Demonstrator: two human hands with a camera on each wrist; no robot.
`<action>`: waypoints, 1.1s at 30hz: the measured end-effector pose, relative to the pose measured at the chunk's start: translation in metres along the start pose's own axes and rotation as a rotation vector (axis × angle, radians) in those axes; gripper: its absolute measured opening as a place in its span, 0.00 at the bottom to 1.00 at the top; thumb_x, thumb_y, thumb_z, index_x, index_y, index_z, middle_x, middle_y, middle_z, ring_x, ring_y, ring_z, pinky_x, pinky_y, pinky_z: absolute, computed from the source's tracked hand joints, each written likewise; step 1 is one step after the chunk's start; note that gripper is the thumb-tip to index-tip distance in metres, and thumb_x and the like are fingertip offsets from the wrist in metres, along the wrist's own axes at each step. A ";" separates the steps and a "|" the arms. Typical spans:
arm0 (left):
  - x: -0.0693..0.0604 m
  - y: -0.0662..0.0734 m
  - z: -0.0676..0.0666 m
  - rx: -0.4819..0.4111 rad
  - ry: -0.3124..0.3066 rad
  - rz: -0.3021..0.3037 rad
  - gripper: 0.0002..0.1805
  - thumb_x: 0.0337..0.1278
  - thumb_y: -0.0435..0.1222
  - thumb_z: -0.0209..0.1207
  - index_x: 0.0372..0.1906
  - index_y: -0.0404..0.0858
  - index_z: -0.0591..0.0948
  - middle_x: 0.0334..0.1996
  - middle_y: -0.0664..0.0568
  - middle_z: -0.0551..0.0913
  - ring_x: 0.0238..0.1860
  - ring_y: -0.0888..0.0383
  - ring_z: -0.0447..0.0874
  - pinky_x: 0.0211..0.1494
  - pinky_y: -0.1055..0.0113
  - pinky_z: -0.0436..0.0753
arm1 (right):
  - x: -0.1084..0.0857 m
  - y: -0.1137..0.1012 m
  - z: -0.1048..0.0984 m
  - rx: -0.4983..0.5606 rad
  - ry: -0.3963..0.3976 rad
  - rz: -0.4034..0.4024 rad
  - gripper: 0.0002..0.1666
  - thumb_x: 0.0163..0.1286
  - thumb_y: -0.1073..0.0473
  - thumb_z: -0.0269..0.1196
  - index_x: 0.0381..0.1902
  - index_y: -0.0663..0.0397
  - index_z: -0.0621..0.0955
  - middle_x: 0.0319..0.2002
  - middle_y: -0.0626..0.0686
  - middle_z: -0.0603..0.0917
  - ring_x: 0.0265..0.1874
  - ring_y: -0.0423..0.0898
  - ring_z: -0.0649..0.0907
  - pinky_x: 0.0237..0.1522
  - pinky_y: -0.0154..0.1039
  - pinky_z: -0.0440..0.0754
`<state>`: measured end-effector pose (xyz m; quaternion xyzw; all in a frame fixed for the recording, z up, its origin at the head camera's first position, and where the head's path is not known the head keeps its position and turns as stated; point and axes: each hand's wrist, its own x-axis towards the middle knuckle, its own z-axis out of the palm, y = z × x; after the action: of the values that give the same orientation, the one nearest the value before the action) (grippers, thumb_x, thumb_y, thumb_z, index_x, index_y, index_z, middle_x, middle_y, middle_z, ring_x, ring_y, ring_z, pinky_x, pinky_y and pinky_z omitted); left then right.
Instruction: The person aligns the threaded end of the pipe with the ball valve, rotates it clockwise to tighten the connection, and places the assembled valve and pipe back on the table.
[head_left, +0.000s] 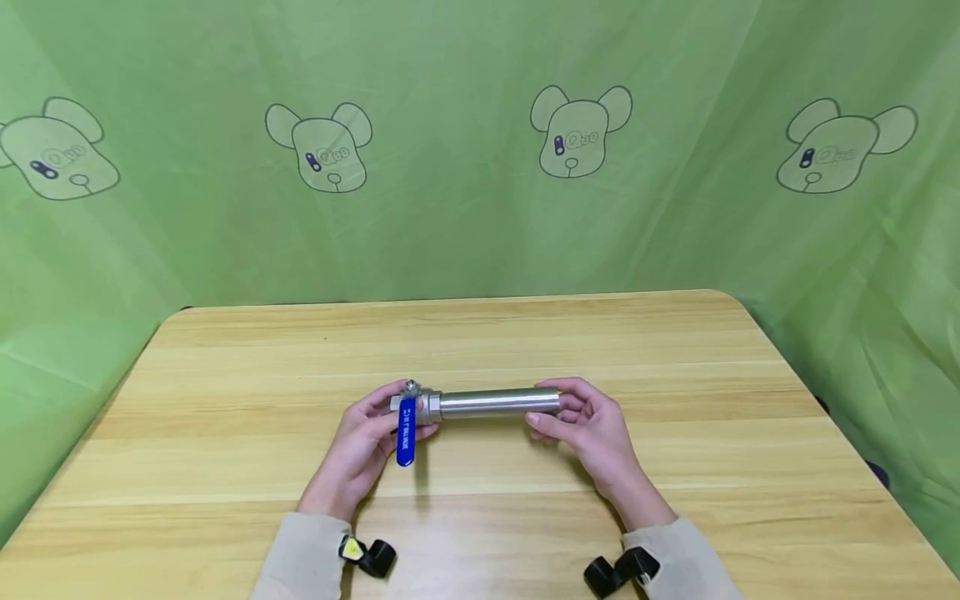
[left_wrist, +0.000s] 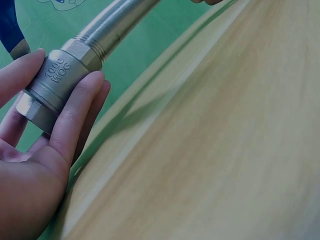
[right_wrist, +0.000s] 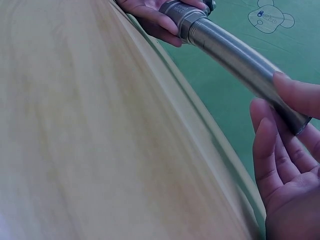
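Note:
A steel ball valve (left_wrist: 57,75) with a blue lever handle (head_left: 406,433) is joined to a straight steel pipe (head_left: 495,402), threads showing at the joint. My left hand (head_left: 360,450) grips the valve body, thumb on one side and fingers on the other, as the left wrist view shows. The lever points down toward me. At the pipe's free end, my right hand (head_left: 596,433) holds the tube between thumb and fingers (right_wrist: 267,140). Valve and pipe are held up off the table, roughly level, between both hands.
Below the hands is a light wood-grain table (head_left: 480,333) with a rounded far corner. Green fabric (head_left: 465,233) printed with bear-head outlines hangs behind and along the sides. Black camera mounts (head_left: 378,558) sit on both wrists over beige sleeves (head_left: 303,554).

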<state>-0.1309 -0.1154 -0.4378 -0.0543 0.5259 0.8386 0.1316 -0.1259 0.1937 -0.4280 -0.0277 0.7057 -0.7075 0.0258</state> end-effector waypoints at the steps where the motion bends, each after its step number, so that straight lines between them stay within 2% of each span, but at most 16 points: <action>1: 0.000 0.000 0.000 0.001 0.000 0.000 0.22 0.70 0.23 0.60 0.66 0.34 0.79 0.53 0.50 0.89 0.51 0.52 0.94 0.65 0.52 0.92 | 0.000 0.000 0.000 0.000 0.004 0.003 0.30 0.63 0.71 0.77 0.61 0.70 0.79 0.35 0.47 0.92 0.29 0.44 0.92 0.33 0.36 0.94; 5: -0.001 0.000 0.000 0.002 -0.001 0.001 0.22 0.69 0.23 0.60 0.66 0.33 0.79 0.53 0.49 0.90 0.51 0.52 0.94 0.65 0.52 0.92 | 0.000 0.001 0.001 0.004 0.014 0.013 0.28 0.64 0.69 0.77 0.59 0.71 0.79 0.34 0.51 0.92 0.26 0.45 0.92 0.30 0.37 0.94; 11: -0.001 -0.001 0.000 0.009 -0.001 0.002 0.25 0.69 0.23 0.60 0.69 0.31 0.77 0.54 0.49 0.89 0.51 0.52 0.94 0.64 0.53 0.92 | 0.000 0.002 0.000 -0.009 0.006 0.008 0.21 0.67 0.67 0.75 0.53 0.69 0.79 0.30 0.51 0.92 0.23 0.44 0.91 0.26 0.36 0.92; 17: -0.001 -0.002 0.000 0.003 -0.009 0.003 0.20 0.69 0.23 0.61 0.62 0.37 0.82 0.54 0.49 0.89 0.51 0.51 0.94 0.65 0.52 0.92 | 0.000 0.003 0.000 -0.006 0.013 0.035 0.16 0.69 0.64 0.75 0.48 0.63 0.80 0.29 0.53 0.92 0.22 0.44 0.90 0.25 0.36 0.92; 22: -0.002 -0.002 -0.001 0.002 -0.019 0.004 0.18 0.69 0.23 0.60 0.59 0.40 0.84 0.54 0.50 0.89 0.52 0.52 0.93 0.65 0.51 0.92 | -0.001 0.002 0.000 -0.028 0.034 0.065 0.15 0.70 0.60 0.75 0.45 0.60 0.80 0.26 0.50 0.91 0.20 0.44 0.89 0.22 0.37 0.91; 28: 0.000 -0.003 -0.001 0.016 -0.026 -0.001 0.22 0.68 0.23 0.61 0.65 0.35 0.81 0.55 0.50 0.89 0.54 0.52 0.92 0.66 0.51 0.92 | -0.001 0.002 0.000 -0.079 0.045 0.067 0.15 0.73 0.56 0.74 0.39 0.59 0.80 0.23 0.49 0.90 0.18 0.44 0.87 0.21 0.37 0.89; 33: 0.000 -0.002 -0.002 0.020 -0.030 0.004 0.21 0.68 0.22 0.60 0.62 0.38 0.83 0.54 0.52 0.89 0.53 0.52 0.92 0.65 0.52 0.92 | 0.000 0.002 0.001 -0.104 0.046 0.069 0.17 0.74 0.53 0.73 0.38 0.60 0.79 0.22 0.50 0.89 0.17 0.44 0.86 0.20 0.36 0.88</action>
<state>-0.1305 -0.1160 -0.4406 -0.0396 0.5322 0.8343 0.1385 -0.1259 0.1927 -0.4302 0.0116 0.7424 -0.6691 0.0326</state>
